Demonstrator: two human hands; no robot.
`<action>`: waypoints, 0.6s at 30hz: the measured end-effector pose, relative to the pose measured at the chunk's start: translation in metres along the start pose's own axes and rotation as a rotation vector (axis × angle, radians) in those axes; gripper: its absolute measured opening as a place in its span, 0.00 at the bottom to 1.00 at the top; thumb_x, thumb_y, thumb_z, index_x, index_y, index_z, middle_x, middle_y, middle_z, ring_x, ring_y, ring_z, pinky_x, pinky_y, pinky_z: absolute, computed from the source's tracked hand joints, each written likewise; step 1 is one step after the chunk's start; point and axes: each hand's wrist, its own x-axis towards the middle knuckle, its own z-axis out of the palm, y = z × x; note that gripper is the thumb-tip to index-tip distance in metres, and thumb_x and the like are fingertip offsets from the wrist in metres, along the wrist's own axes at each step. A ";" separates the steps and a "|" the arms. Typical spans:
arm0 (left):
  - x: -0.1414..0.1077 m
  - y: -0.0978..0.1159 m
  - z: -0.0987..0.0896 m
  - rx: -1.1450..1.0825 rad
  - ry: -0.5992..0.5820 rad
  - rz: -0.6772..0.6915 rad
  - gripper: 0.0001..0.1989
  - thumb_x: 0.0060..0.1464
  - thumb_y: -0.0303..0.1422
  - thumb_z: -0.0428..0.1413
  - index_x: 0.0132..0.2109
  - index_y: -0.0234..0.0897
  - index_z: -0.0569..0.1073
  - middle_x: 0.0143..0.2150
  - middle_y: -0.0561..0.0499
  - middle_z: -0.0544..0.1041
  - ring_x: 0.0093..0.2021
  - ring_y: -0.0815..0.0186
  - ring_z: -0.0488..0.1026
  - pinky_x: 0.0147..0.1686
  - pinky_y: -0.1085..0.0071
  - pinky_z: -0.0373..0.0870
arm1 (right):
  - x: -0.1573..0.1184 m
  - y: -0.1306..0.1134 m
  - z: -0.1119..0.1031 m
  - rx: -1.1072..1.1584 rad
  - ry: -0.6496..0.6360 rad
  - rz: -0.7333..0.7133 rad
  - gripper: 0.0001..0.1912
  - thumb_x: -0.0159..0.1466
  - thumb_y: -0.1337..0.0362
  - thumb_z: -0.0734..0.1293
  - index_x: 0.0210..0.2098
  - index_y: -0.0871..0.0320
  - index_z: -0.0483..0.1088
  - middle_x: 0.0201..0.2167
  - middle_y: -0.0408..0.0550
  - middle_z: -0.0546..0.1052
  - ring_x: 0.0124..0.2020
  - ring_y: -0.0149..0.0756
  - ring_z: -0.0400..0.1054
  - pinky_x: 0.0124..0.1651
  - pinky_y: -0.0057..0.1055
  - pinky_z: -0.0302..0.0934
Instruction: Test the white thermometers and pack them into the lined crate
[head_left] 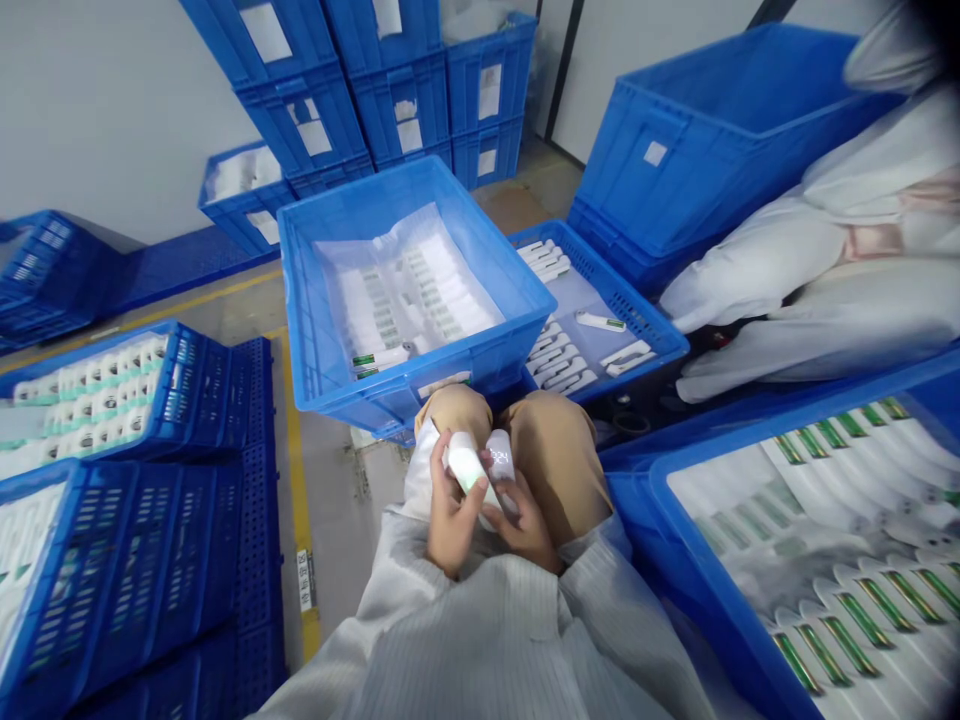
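Note:
Above my lap, my left hand (pixel 452 515) is closed around a white handheld device (pixel 466 465) with a smooth rounded end. My right hand (pixel 529 525) grips a second white device (pixel 500 456), whose face shows lit digits too blurred to read surely. The two devices are side by side, tilted away from me. Just beyond my knees stands a deep blue bin (pixel 424 385). Rows of similar white devices (pixel 442 280) lie in it on white wrap, some with green batteries showing.
Right of the bin, a shallow blue crate (pixel 637 290) holds more devices. Another blue bin (pixel 664 500) with battery-fitted devices stands near my right side. Stacked crates (pixel 210 400) line the left. At right a person in white clothing (pixel 795 250) sits beside a large bin (pixel 675 190).

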 end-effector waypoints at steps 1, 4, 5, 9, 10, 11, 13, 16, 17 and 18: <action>-0.001 0.004 0.001 0.032 0.043 0.016 0.41 0.49 0.41 0.62 0.65 0.43 0.50 0.48 0.44 0.75 0.50 0.56 0.73 0.52 0.60 0.67 | -0.001 0.001 -0.001 -0.066 0.023 -0.036 0.13 0.59 0.51 0.67 0.33 0.55 0.70 0.44 0.51 0.69 0.46 0.44 0.68 0.48 0.38 0.66; 0.003 0.015 0.000 0.252 0.150 0.066 0.29 0.50 0.42 0.61 0.56 0.41 0.63 0.39 0.48 0.75 0.39 0.59 0.74 0.44 0.64 0.68 | -0.003 0.001 -0.009 -0.245 0.058 -0.107 0.12 0.57 0.52 0.69 0.33 0.54 0.73 0.49 0.54 0.67 0.48 0.49 0.68 0.46 0.42 0.67; 0.006 0.020 -0.001 0.364 0.144 0.076 0.25 0.50 0.42 0.61 0.53 0.41 0.66 0.36 0.49 0.75 0.35 0.61 0.73 0.40 0.65 0.68 | -0.002 -0.001 -0.012 -0.273 0.050 -0.118 0.12 0.57 0.52 0.69 0.33 0.54 0.74 0.50 0.55 0.67 0.48 0.51 0.68 0.45 0.42 0.67; 0.030 0.065 -0.008 0.711 -0.061 0.178 0.17 0.52 0.39 0.59 0.49 0.42 0.71 0.35 0.50 0.75 0.27 0.64 0.68 0.32 0.67 0.64 | 0.006 -0.007 -0.032 -0.217 0.024 -0.134 0.17 0.60 0.53 0.67 0.46 0.49 0.73 0.51 0.54 0.70 0.52 0.53 0.66 0.50 0.46 0.66; 0.040 0.082 -0.010 0.743 -0.102 0.234 0.16 0.52 0.39 0.59 0.47 0.41 0.72 0.36 0.49 0.76 0.28 0.64 0.69 0.33 0.68 0.64 | 0.009 -0.008 -0.038 -0.190 0.039 -0.123 0.19 0.62 0.54 0.65 0.51 0.49 0.70 0.53 0.53 0.70 0.55 0.52 0.65 0.53 0.47 0.64; 0.051 0.102 -0.012 0.757 -0.114 0.294 0.14 0.53 0.39 0.58 0.46 0.41 0.73 0.37 0.49 0.76 0.31 0.62 0.70 0.34 0.68 0.64 | 0.011 -0.007 -0.044 -0.168 0.058 -0.102 0.21 0.64 0.55 0.62 0.56 0.48 0.66 0.55 0.52 0.70 0.57 0.51 0.63 0.55 0.47 0.62; 0.079 0.144 -0.018 0.758 -0.095 0.417 0.14 0.56 0.41 0.55 0.47 0.39 0.71 0.36 0.49 0.76 0.34 0.61 0.71 0.36 0.69 0.65 | 0.015 -0.003 -0.053 -0.154 0.115 -0.034 0.26 0.66 0.55 0.60 0.62 0.49 0.58 0.59 0.51 0.67 0.61 0.50 0.59 0.60 0.48 0.58; 0.138 0.200 -0.030 0.803 0.000 0.594 0.18 0.58 0.42 0.53 0.51 0.37 0.68 0.34 0.50 0.75 0.35 0.62 0.71 0.39 0.68 0.66 | 0.016 0.007 -0.062 -0.203 0.219 0.101 0.31 0.65 0.51 0.59 0.65 0.51 0.53 0.63 0.51 0.62 0.64 0.51 0.53 0.64 0.52 0.51; 0.161 0.213 -0.035 0.821 0.012 0.627 0.20 0.55 0.42 0.55 0.51 0.36 0.69 0.36 0.50 0.75 0.37 0.62 0.71 0.41 0.67 0.66 | 0.015 0.011 -0.064 -0.221 0.247 0.131 0.32 0.65 0.50 0.60 0.65 0.51 0.53 0.64 0.50 0.61 0.65 0.51 0.52 0.65 0.51 0.50; 0.186 0.222 -0.041 0.822 0.022 0.641 0.22 0.51 0.43 0.59 0.50 0.35 0.69 0.39 0.49 0.75 0.39 0.62 0.71 0.43 0.67 0.66 | 0.015 0.015 -0.066 -0.233 0.264 0.150 0.33 0.64 0.49 0.61 0.65 0.51 0.53 0.64 0.50 0.61 0.65 0.51 0.52 0.64 0.50 0.52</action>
